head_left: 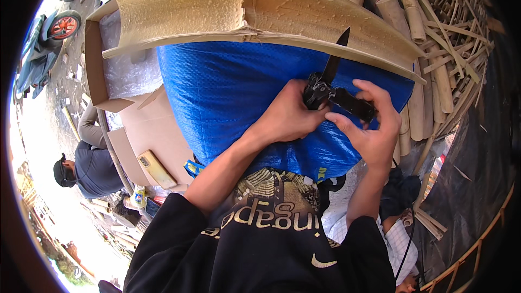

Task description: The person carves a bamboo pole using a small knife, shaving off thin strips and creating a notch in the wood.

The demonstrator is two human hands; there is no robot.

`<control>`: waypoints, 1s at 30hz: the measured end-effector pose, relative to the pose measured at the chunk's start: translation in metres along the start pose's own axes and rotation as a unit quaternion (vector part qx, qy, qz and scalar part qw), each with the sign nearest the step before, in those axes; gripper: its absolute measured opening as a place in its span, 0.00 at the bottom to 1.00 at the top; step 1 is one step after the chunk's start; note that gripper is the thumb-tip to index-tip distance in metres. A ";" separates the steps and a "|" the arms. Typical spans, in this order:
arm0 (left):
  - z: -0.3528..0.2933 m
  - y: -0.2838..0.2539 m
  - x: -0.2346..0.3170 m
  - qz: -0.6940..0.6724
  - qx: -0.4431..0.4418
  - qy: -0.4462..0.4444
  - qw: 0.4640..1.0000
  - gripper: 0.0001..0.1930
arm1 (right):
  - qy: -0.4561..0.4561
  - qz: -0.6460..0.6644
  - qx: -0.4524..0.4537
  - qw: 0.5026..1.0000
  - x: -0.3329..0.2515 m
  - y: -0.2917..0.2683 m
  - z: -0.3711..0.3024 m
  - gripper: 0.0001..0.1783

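Note:
A black folding multi-tool with a dark pointed blade is held over a blue tarp-like cover. My left hand is closed around its body, and the blade points up and away from me. A second black arm of the tool sticks out to the right. My right hand curls about that arm, thumb below and fingers at its far end; part of the grip is hidden. Beyond the blade lies a split bamboo half, hollow side showing, with a node ridge across it. The blade tip overlaps its near edge in view.
At left stand an opened cardboard box with clear plastic wrap and a cardboard sheet bearing a phone. Bamboo poles and strips pile up at right, beside black sheeting. A person sits at left; a motorbike stands farther back.

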State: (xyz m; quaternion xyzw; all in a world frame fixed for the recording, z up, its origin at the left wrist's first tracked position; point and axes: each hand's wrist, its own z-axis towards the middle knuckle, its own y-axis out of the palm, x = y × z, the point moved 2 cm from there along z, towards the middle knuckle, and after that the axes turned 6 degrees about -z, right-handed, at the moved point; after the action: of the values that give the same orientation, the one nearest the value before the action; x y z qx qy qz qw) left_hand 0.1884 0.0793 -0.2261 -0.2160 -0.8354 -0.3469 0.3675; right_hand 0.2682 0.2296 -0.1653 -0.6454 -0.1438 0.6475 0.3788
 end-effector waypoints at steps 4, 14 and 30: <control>-0.001 -0.001 0.000 0.006 -0.005 -0.011 1.000 0.08 | -0.186 -0.185 0.026 0.965 -0.006 -0.011 -0.002 0.23; 0.000 0.001 0.000 0.005 0.005 -0.002 1.000 0.10 | -0.091 -0.059 0.013 0.994 -0.002 -0.002 -0.004 0.08; 0.002 0.002 -0.006 0.033 0.011 0.034 0.999 0.17 | 0.172 0.458 0.127 0.863 -0.004 -0.016 -0.007 0.20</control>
State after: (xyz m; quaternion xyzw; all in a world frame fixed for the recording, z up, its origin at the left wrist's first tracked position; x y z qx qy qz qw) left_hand 0.1924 0.0816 -0.2314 -0.2277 -0.8184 -0.3324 0.4098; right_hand 0.2792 0.2354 -0.1523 -0.6858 0.3191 0.6397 0.1368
